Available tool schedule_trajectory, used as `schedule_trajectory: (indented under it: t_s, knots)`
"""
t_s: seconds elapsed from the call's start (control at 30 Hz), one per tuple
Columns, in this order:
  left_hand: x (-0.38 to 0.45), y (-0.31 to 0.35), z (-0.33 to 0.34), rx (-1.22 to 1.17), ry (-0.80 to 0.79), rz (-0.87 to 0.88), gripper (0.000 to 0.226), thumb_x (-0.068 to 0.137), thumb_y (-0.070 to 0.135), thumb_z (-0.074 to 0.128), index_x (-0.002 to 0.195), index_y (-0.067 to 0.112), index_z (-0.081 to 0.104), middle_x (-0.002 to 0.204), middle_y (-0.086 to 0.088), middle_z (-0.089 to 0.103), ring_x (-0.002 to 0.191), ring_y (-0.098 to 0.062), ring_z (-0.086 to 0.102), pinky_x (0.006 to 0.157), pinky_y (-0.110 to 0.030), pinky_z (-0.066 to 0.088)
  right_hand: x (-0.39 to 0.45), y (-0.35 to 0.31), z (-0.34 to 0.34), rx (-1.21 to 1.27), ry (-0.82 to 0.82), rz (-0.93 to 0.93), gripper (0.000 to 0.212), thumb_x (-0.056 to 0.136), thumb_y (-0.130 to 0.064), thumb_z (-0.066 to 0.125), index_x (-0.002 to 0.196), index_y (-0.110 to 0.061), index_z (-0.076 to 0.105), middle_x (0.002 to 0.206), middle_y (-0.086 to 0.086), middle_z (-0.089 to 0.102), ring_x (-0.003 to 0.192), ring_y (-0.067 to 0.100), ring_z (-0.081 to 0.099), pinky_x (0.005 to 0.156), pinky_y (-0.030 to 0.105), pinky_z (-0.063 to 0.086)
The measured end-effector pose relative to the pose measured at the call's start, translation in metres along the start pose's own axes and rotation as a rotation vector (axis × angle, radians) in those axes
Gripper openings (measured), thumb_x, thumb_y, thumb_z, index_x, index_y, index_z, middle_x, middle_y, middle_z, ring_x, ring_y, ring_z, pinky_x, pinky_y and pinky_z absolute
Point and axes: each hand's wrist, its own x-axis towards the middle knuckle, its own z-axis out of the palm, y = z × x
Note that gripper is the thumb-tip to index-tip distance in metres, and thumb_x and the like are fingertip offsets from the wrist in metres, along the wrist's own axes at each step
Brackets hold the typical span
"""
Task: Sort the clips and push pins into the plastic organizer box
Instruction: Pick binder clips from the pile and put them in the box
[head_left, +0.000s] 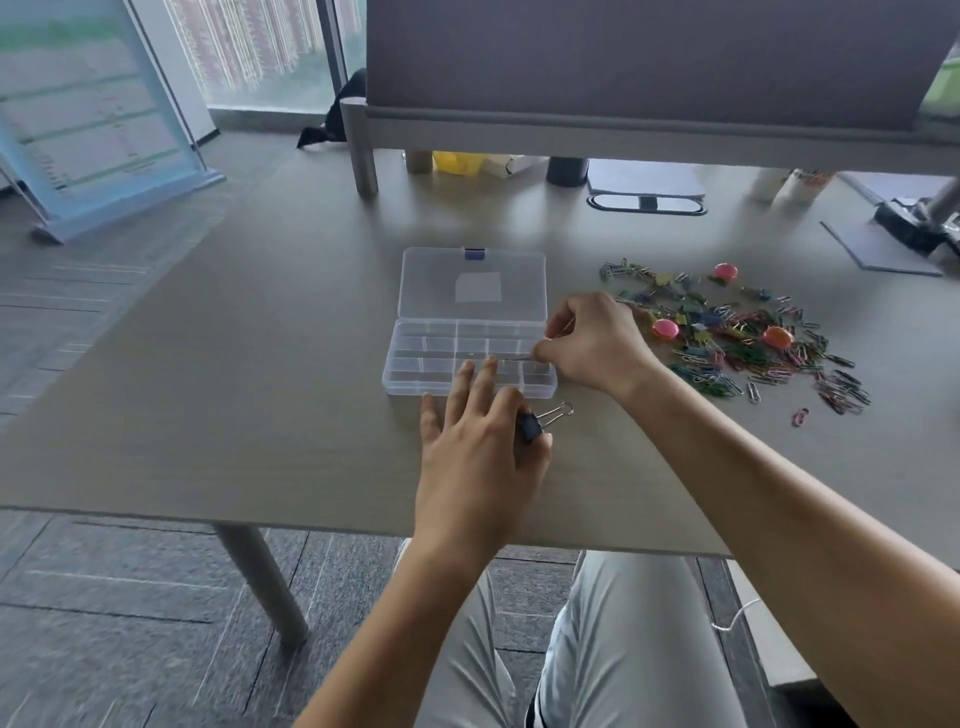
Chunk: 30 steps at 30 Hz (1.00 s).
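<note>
Organizer box looks empty; left hand pinches black binder clip, right hand pinches something thin at box's edge; pile beyond right hand unsorted.

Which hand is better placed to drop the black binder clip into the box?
Left, probably. The left hand already holds the black binder clip beside the organizer box; the right hand is busy at its right edge.

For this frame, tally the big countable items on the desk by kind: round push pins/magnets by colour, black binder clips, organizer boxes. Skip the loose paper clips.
Pink round pins: 2
Orange round pins: 1
Black binder clip: 1, in the left hand
Organizer box: 1, lid open
Total: 5
</note>
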Motion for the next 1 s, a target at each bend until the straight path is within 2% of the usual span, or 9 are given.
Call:
schedule_trajectory:
  t_s: [0.13, 0.27, 0.37, 0.5, 0.6, 0.7, 0.83, 0.93, 1.0]
  knots:
    - [-0.002, 0.001, 0.000, 0.003, 0.015, -0.001, 0.022, 0.095, 0.046, 0.052, 0.110, 0.031, 0.054, 0.166, 0.008, 0.020, 0.155, -0.012, 0.001, 0.125, -0.050, 0.005, 0.002, 0.000, -0.004, 0.016, -0.058, 0.034, 0.019, 0.077, -0.020, 0.081, 0.067, -0.021, 0.065, 0.066, -0.004, 0.063, 0.084, 0.025, 0.069, 0.074, 0.027, 0.052]
    - [-0.001, 0.001, 0.000, -0.041, 0.045, 0.005, 0.020, 0.094, 0.042, 0.058, 0.109, 0.029, 0.057, 0.164, 0.006, 0.026, 0.154, -0.010, 0.005, 0.125, -0.049, 0.005, 0.001, 0.003, -0.005, 0.040, -0.055, 0.015, 0.014, 0.079, -0.021, 0.080, 0.076, -0.011, 0.073, 0.072, 0.002, 0.068, 0.086, 0.027, 0.069, 0.074, 0.030, 0.054]
    - [0.000, -0.001, -0.004, -0.147, 0.135, 0.028, 0.020, 0.091, 0.034, 0.066, 0.106, 0.022, 0.063, 0.156, -0.002, 0.042, 0.151, -0.016, 0.024, 0.122, -0.048, 0.022, -0.004, 0.013, -0.007, 0.146, 0.037, -0.011, 0.020, 0.086, -0.023, 0.076, 0.082, -0.004, 0.072, 0.075, 0.007, 0.072, 0.082, 0.028, 0.069, 0.073, 0.034, 0.054]
    - [0.012, 0.001, -0.016, -0.089, 0.325, 0.093, 0.016, 0.084, 0.024, 0.073, 0.098, 0.020, 0.066, 0.114, 0.003, 0.068, 0.113, -0.021, 0.059, 0.098, -0.044, 0.046, -0.014, 0.030, -0.009, 0.261, 0.098, -0.026, 0.020, 0.089, -0.025, 0.071, 0.076, -0.012, 0.067, 0.072, 0.003, 0.070, 0.069, 0.023, 0.064, 0.063, 0.033, 0.051]
    - [0.039, 0.003, -0.026, -0.087, 0.318, 0.091, 0.011, 0.081, 0.024, 0.070, 0.092, 0.021, 0.066, 0.096, 0.007, 0.070, 0.094, -0.020, 0.064, 0.087, -0.044, 0.050, -0.019, 0.034, -0.013, 0.277, 0.145, -0.031, 0.021, 0.091, -0.027, 0.071, 0.075, -0.015, 0.067, 0.073, -0.001, 0.070, 0.065, 0.017, 0.061, 0.061, 0.028, 0.048]
    - [0.063, 0.002, -0.027, -0.028, 0.250, 0.052, 0.016, 0.079, 0.022, 0.072, 0.094, 0.018, 0.070, 0.097, 0.002, 0.070, 0.096, -0.024, 0.063, 0.086, -0.041, 0.049, -0.020, 0.036, -0.016, 0.277, 0.158, -0.043, 0.020, 0.093, -0.029, 0.070, 0.078, -0.016, 0.069, 0.074, -0.003, 0.070, 0.068, 0.015, 0.062, 0.064, 0.028, 0.049]
    - [0.077, -0.001, -0.024, 0.075, 0.165, -0.014, 0.021, 0.081, 0.025, 0.072, 0.102, 0.019, 0.073, 0.108, 0.000, 0.067, 0.107, -0.025, 0.056, 0.086, -0.035, 0.037, -0.019, 0.038, -0.015, 0.273, 0.165, -0.059, 0.022, 0.092, -0.032, 0.071, 0.077, -0.017, 0.068, 0.073, -0.004, 0.070, 0.069, 0.016, 0.063, 0.064, 0.029, 0.049]
    - [0.080, -0.005, -0.021, 0.086, 0.090, -0.060, 0.024, 0.082, 0.024, 0.069, 0.107, 0.020, 0.071, 0.114, -0.002, 0.064, 0.112, -0.027, 0.053, 0.093, -0.039, 0.038, -0.019, 0.039, -0.014, 0.280, 0.173, -0.067, 0.024, 0.092, -0.033, 0.071, 0.074, -0.018, 0.066, 0.071, -0.005, 0.069, 0.067, 0.016, 0.063, 0.065, 0.031, 0.051]
    - [0.078, -0.007, -0.018, 0.054, 0.069, -0.060, 0.035, 0.085, 0.026, 0.069, 0.119, 0.017, 0.067, 0.123, -0.003, 0.061, 0.118, -0.028, 0.052, 0.101, -0.044, 0.040, -0.018, 0.039, -0.013, 0.293, 0.168, -0.069, 0.024, 0.092, -0.034, 0.071, 0.073, -0.019, 0.065, 0.070, -0.005, 0.070, 0.067, 0.018, 0.064, 0.067, 0.033, 0.054]
